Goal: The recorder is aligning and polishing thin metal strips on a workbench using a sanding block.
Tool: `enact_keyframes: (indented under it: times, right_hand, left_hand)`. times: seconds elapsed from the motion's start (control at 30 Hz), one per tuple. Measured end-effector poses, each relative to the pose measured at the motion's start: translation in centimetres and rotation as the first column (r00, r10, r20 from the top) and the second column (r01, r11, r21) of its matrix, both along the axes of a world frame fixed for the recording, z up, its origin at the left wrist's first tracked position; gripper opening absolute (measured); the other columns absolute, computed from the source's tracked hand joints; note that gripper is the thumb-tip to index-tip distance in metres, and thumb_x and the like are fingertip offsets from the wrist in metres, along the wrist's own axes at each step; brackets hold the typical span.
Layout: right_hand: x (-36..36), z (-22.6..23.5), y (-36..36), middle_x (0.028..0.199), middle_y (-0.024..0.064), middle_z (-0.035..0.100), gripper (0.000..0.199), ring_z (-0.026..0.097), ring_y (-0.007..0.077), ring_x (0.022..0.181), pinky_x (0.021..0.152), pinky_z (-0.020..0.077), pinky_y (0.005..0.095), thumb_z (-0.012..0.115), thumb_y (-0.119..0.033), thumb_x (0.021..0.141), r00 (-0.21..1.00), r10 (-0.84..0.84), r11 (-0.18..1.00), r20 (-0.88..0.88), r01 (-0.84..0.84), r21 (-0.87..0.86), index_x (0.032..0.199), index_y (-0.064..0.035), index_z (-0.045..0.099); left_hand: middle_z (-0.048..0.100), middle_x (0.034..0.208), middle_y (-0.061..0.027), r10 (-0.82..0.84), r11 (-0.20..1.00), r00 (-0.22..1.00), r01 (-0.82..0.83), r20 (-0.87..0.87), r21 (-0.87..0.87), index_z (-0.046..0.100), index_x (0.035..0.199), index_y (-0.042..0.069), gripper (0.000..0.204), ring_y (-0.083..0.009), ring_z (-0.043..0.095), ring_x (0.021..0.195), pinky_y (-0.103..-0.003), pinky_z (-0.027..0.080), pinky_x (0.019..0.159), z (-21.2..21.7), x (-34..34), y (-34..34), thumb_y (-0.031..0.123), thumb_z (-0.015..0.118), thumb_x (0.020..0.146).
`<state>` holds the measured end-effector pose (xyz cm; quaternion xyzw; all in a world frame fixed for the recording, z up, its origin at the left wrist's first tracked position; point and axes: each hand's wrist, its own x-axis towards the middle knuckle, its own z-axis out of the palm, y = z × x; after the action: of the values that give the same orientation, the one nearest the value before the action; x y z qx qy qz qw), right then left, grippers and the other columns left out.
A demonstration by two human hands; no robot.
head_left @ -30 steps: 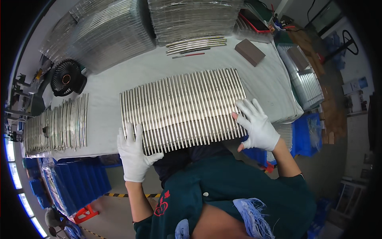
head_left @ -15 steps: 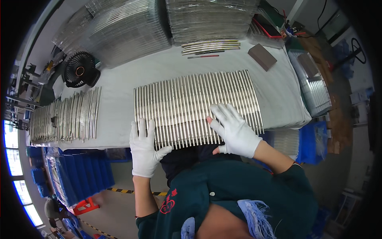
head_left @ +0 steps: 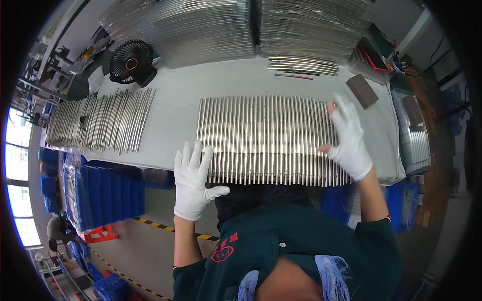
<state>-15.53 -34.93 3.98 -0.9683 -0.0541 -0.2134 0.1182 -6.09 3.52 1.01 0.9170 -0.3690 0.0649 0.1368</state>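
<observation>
Where the pale counter (head_left: 175, 108) runs across the room, a flat row of metal rods (head_left: 266, 138) is laid side by side at its near edge. The left hand (head_left: 193, 180), white-gloved, is spread flat with fingers open at the row's left near corner, gripping nothing. The right hand (head_left: 349, 138) is pressed open against the row's right end. A second batch of rods (head_left: 100, 125) lies toward the left edge, a black fan (head_left: 131, 62) behind it. Stacked metal trays (head_left: 211, 30) are piled along the far edge; blue bins (head_left: 103, 193) stand below.
</observation>
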Motion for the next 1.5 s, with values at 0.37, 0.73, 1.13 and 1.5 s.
enact_keyframes:
  times: [0.37,0.73,1.13,1.5]
  right_hand:
    - [2.4,-6.4,-17.3,0.143,0.0205,0.051,0.075,0.048,0.0367,0.132,0.108,0.0388,0.0427,0.070,-0.048,0.086,0.770,-0.633,0.769,-0.079,0.615,-0.177,0.143,-0.0046,0.049]
    - [2.7,-5.0,-18.1,0.145,0.0204,0.050,0.071,0.049,0.0310,0.133,0.111,0.0359,0.0364,0.072,-0.033,0.091,0.680,-0.631,0.774,0.373,0.519,0.362,0.146,0.0009,0.043]
    - [3.3,-4.9,-16.1,0.155,0.0200,0.035,0.077,0.036,0.0260,0.142,0.117,0.0265,0.0347,0.065,-0.034,0.097,0.638,-0.659,0.683,0.400,0.284,0.673,0.152,0.0052,0.028]
    - [3.1,-4.5,-15.5,0.154,0.0195,0.037,0.081,0.037,0.0252,0.141,0.116,0.0280,0.0343,0.066,-0.039,0.096,0.595,-0.716,0.623,0.366,0.308,0.719,0.153,0.0038,0.028]
  left_hand:
    - [0.054,0.136,-0.0224,0.020,0.999,0.999,-0.022,0.034,0.042,0.053,0.139,0.007,0.115,-0.0472,0.043,0.133,-0.062,0.026,0.112,-1.1,0.9,2.5,0.090,0.051,0.060]
    - [0.052,0.137,-0.0236,-0.047,0.998,0.999,0.047,-0.009,-0.028,0.052,0.141,0.010,0.117,-0.0461,0.043,0.134,-0.061,0.025,0.113,-1.7,2.9,1.5,0.091,0.049,0.057]
    - [0.045,0.143,-0.0252,-0.094,0.994,0.991,0.100,-0.099,0.054,0.048,0.139,-0.002,0.120,-0.0419,0.039,0.137,-0.059,0.028,0.112,0.8,0.5,-4.5,0.073,0.076,0.049]
    - [0.049,0.142,-0.0194,-0.225,0.971,0.968,0.233,-0.113,0.057,0.049,0.139,0.000,0.110,-0.0361,0.041,0.136,-0.055,0.027,0.114,1.2,0.2,-6.3,0.066,0.077,0.055]
